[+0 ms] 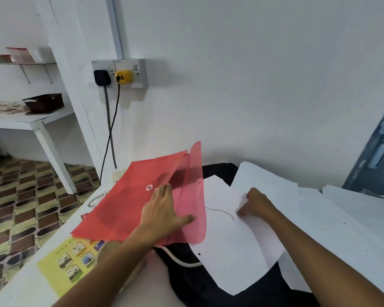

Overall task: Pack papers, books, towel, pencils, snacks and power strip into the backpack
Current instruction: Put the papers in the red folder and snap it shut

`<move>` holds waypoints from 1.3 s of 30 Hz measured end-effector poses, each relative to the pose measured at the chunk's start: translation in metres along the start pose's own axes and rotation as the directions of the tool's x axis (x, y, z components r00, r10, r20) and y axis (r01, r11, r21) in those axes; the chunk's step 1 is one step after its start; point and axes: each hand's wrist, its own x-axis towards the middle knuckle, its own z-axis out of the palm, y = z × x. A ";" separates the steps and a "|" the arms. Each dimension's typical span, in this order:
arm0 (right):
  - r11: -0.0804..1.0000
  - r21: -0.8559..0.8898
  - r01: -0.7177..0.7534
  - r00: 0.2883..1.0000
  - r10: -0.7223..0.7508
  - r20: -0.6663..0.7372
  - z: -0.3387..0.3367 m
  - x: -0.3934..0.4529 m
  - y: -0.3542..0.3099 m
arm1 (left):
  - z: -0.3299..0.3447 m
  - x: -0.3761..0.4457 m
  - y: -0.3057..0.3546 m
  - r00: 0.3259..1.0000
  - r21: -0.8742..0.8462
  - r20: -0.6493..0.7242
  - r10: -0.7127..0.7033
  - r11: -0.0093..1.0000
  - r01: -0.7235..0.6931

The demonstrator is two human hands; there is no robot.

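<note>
Head view, near: black backpack (208, 282) lies at bottom centre under the papers (237, 244).
Left hand (164, 211): fingers flat and spread, pressing red folder (129, 200) open.
Right hand (256, 206): fingers curled, pinching papers' edge.
Advice: keep flap wide, slide sheets in squarely.
Count: one folder, several loose sheets, one yellow book (71, 262) lower left, two wall plugs (113, 77) upper left.

No words, brands or numbers can be read. The yellow booklet (72, 263) below the left hand (164, 214) bears small pictures with print too blurred to make out.
</note>
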 end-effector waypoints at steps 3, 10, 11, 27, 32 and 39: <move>0.969 0.243 0.038 0.999 -0.037 -0.008 -0.013 0.007 -0.002 | 0.000 0.000 -0.002 1.000 0.019 -0.008 0.003 1.000 -0.003; 0.749 0.595 0.289 0.927 -0.064 -0.370 -0.079 -0.006 -0.020 | 0.009 0.006 0.004 1.000 0.085 -0.011 -0.010 0.996 0.011; 0.674 0.649 0.353 0.906 -0.073 -0.418 -0.087 -0.014 -0.023 | 0.011 0.008 0.006 1.000 0.094 -0.012 -0.012 0.996 0.013; 0.744 0.610 0.272 0.947 -0.318 -0.035 -0.106 -0.030 -0.004 | 0.024 0.016 0.022 1.000 0.143 0.023 -0.020 0.990 0.016; 0.925 0.159 0.346 0.938 -0.347 -0.024 -0.104 -0.022 -0.003 | 0.022 0.015 0.023 0.999 0.146 0.048 -0.023 0.989 0.016; 0.947 0.026 0.322 0.946 -0.322 0.039 -0.118 -0.028 -0.027 | 0.022 0.013 0.024 0.998 0.203 0.053 -0.016 0.979 0.005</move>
